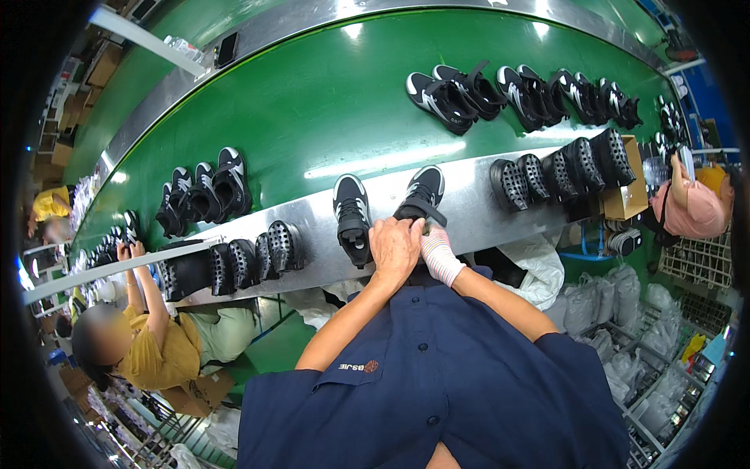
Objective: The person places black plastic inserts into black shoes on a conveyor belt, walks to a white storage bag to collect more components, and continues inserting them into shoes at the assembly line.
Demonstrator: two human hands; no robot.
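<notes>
A black sneaker with grey-white trim (pixel 424 192) rests on the metal strip in front of me, toe pointing away. My bare left hand (pixel 393 246) grips the heel end of this sneaker, its fingers curled in at the opening. On the other side of the heel is my right hand (pixel 440 254), in a striped white glove, with its fingers bent against the shoe's collar and strap. Both hands hide the heel, and the right fingertips are partly covered. Just left of my hands stands a matching sneaker (pixel 351 211), untouched, also with its toe away from me.
Black perforated foot-shaped forms stand along the metal edge, left (pixel 285 245) and right (pixel 580 164), by a cardboard box (pixel 623 199). More sneakers line the green belt (pixel 312 102). A person in yellow (pixel 168 352) works at left, another in pink (pixel 691 203) at right. Bagged goods fill racks lower right.
</notes>
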